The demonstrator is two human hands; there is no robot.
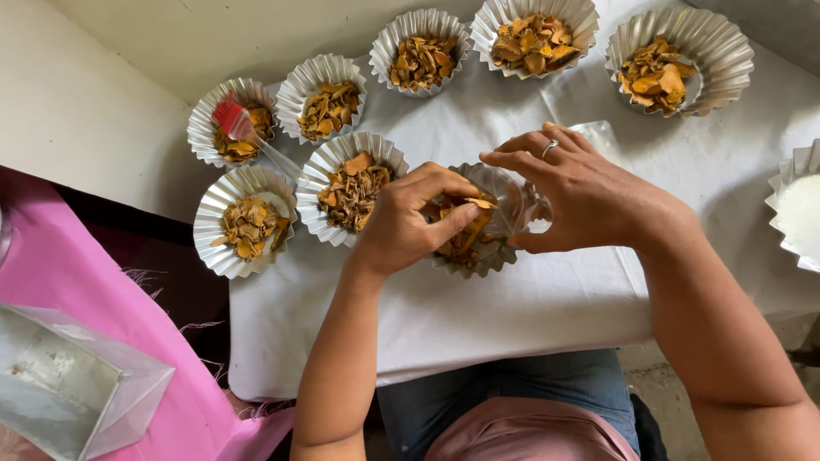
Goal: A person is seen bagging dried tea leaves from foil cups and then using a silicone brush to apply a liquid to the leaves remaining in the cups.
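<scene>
At the centre of the white-covered table [530,316], the left hand [408,220] pinches an orange-brown dried slice [480,203] between thumb and fingertips, fingers narrowed on it just above a fluted foil cup [465,256] that sits partly hidden beneath both hands. The right hand [581,192], a ring [549,148] on 1 finger, curls around a clear plastic pouch [512,201], holding its mouth toward the slice, seemingly so the piece can pass straight across without travelling far. The pouch's far end shows at 1 o'clock of that hand. Other foil cups of the same dried slices arc from 9 o'clock round to 1 o'clock of the hands, 7 in all, kept within easy reach. A red brush [232,118] with a clear handle rests in the cup at 10 o'clock, its bristles up on the rim. At 3 o'clock a cup [799,209] of pale contents sits at the table edge; at 8 o'clock lies a pink cloth [102,299] with a silvery foil bag [68,388].
</scene>
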